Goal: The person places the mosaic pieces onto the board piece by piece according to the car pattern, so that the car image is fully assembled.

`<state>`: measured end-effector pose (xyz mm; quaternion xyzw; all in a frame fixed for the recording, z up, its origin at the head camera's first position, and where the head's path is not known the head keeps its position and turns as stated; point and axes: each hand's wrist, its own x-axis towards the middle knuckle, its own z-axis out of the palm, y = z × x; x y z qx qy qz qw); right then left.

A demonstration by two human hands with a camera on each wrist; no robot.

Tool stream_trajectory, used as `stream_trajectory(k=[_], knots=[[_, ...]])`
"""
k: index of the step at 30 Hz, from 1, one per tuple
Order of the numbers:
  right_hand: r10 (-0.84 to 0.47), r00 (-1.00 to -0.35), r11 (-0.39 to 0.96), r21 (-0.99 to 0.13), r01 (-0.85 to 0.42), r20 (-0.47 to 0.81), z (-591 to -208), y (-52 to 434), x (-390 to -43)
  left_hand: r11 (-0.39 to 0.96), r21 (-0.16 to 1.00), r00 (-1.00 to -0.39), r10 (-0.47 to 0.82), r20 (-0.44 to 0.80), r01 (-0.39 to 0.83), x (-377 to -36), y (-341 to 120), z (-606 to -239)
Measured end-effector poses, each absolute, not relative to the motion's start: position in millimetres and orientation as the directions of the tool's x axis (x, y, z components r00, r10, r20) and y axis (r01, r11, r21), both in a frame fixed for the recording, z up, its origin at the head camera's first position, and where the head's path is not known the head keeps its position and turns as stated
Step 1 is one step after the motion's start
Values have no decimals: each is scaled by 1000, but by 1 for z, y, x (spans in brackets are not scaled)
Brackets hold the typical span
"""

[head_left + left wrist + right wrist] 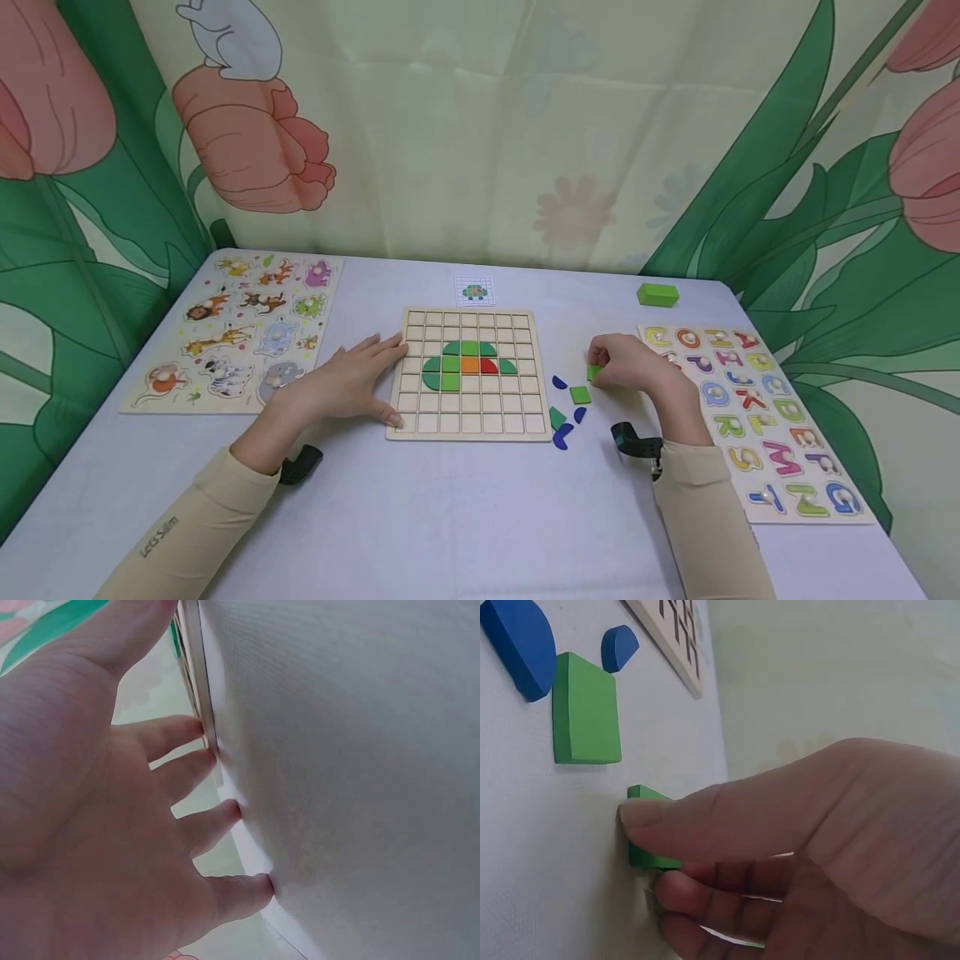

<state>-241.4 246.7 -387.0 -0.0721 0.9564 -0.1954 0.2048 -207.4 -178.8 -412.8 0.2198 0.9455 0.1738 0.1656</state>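
A wooden grid board [470, 421] lies mid-table with green, orange and red tiles [468, 365] set in its middle cells. My left hand [352, 383] lies flat on the table against the board's left edge, its straight fingers [225, 817] touching the cloth. My right hand [630, 362] pinches a small green tile [593, 372] [651, 851] on the table, to the right of the board. A loose green square [580, 395] [586, 709] and blue curved pieces [562, 437] [521, 645] lie between the board and that hand.
An animal puzzle board [240, 329] lies at the left and an alphabet puzzle board [757, 417] at the right. A green block [657, 294] sits at the back right. A small pattern card [474, 292] lies behind the grid board. Flower-print curtains enclose the table.
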Motion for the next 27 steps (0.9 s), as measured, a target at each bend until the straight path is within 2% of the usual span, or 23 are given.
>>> stream_trajectory(k=[17,27], knots=[[-194,-920,936,-345,-70,-339,-392,227,-239,840,405,-848,477,-231,362,-208,-180,-414],[-245,-917,909,-405,-104,-315,-397,223,-243,838,405,-848,479,-226,365,-209,-180,-416]])
